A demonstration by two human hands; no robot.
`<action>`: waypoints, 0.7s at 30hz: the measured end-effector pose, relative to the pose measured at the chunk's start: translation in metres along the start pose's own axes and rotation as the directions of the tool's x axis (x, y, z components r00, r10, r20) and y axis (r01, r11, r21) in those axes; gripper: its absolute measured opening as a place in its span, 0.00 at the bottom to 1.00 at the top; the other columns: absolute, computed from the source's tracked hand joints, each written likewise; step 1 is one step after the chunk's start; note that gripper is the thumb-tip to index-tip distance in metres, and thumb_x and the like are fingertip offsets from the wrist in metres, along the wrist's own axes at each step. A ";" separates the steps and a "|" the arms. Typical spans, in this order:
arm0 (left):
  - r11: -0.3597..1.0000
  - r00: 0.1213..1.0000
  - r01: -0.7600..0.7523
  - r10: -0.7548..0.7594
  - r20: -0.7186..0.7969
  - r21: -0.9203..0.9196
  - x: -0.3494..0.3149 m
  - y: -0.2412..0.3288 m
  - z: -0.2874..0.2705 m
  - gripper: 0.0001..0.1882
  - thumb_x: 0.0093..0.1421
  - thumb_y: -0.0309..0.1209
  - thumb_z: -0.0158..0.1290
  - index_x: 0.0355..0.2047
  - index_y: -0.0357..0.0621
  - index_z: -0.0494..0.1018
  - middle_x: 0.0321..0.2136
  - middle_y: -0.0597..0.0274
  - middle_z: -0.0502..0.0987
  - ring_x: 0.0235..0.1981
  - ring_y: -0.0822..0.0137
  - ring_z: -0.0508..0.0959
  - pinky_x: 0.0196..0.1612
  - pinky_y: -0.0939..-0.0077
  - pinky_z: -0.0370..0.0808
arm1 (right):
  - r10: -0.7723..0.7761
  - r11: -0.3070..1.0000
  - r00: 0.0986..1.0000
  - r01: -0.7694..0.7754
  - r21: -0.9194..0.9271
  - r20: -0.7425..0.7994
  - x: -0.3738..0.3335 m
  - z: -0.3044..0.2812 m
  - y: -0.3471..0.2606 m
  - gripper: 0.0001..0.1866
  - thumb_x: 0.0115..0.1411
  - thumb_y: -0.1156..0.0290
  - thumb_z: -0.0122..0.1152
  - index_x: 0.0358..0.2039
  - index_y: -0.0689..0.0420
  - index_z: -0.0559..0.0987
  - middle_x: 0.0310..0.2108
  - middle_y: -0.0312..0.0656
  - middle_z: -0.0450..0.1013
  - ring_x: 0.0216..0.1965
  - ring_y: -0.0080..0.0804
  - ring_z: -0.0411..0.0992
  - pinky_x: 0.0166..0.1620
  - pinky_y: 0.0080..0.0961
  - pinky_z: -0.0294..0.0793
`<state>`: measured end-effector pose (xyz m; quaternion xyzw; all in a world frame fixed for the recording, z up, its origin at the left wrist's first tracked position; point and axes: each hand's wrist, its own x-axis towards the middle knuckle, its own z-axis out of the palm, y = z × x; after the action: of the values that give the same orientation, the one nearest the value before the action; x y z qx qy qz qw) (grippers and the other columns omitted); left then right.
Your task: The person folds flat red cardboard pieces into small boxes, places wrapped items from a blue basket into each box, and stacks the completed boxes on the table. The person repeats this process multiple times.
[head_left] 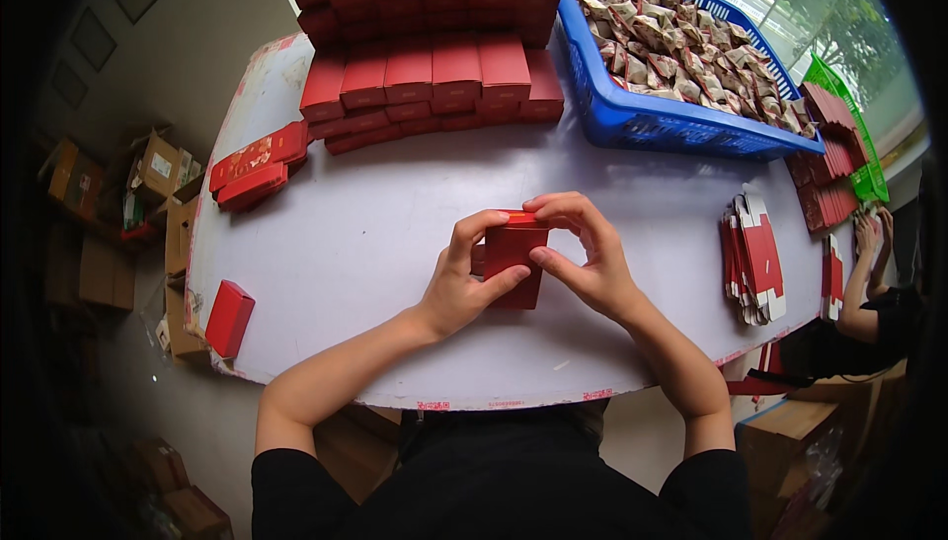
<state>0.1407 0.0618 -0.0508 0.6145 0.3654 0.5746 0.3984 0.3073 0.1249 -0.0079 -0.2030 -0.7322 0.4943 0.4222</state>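
Between my two hands a small red carton stands over the middle of the white table. My left hand grips its left side, thumb across the front and fingers at the top edge. On the right, my right hand has its thumb on the carton's front and its fingers bent over the top. The carton's top end looks closed or nearly so under the fingertips. What is inside it cannot be seen.
Red cartons are stacked at the back. A blue basket holds many small packets. Flat cartons lie at the right; more red boxes and a single carton sit at the left. Another person's hands work at far right.
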 end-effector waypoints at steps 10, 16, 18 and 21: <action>0.996 0.993 0.071 -0.076 -0.094 -0.058 0.004 0.005 -0.002 0.25 0.56 0.28 0.53 0.49 0.49 0.52 0.44 0.51 0.65 0.41 0.65 0.72 0.41 0.73 0.74 | 0.216 0.973 0.976 -0.218 0.074 0.032 -0.005 0.008 0.002 0.29 0.51 0.69 0.61 0.52 0.58 0.61 0.46 0.49 0.64 0.44 0.31 0.66 0.42 0.26 0.71; 0.978 0.973 0.197 -0.203 -0.105 -0.069 0.009 0.012 -0.004 0.33 0.61 0.40 0.45 0.59 0.47 0.41 0.53 0.47 0.57 0.52 0.57 0.65 0.52 0.66 0.64 | 0.498 0.841 0.847 -0.524 0.137 0.185 -0.001 -0.004 0.008 0.27 0.56 0.67 0.56 0.54 0.58 0.58 0.33 0.40 0.69 0.31 0.22 0.68 0.28 0.16 0.68; 0.983 0.980 0.172 -0.177 -0.093 -0.064 0.010 0.007 -0.003 0.36 0.62 0.42 0.44 0.61 0.48 0.36 0.56 0.46 0.53 0.55 0.55 0.62 0.55 0.64 0.61 | 0.477 0.853 0.878 -0.470 0.227 0.029 0.002 -0.010 0.013 0.24 0.59 0.68 0.52 0.52 0.59 0.57 0.31 0.40 0.68 0.24 0.23 0.69 0.23 0.15 0.67; 0.975 0.976 0.203 -0.208 -0.058 -0.088 0.010 0.002 -0.004 0.36 0.62 0.39 0.44 0.61 0.48 0.36 0.58 0.44 0.50 0.57 0.53 0.60 0.57 0.63 0.59 | 0.462 0.860 0.867 -0.386 0.333 -0.188 0.010 -0.017 0.020 0.20 0.61 0.65 0.49 0.47 0.57 0.55 0.31 0.43 0.68 0.24 0.27 0.70 0.19 0.16 0.69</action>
<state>0.1373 0.0700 -0.0452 0.5369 0.4163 0.5652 0.4680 0.3136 0.1501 -0.0189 -0.3608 -0.5278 0.6445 0.4194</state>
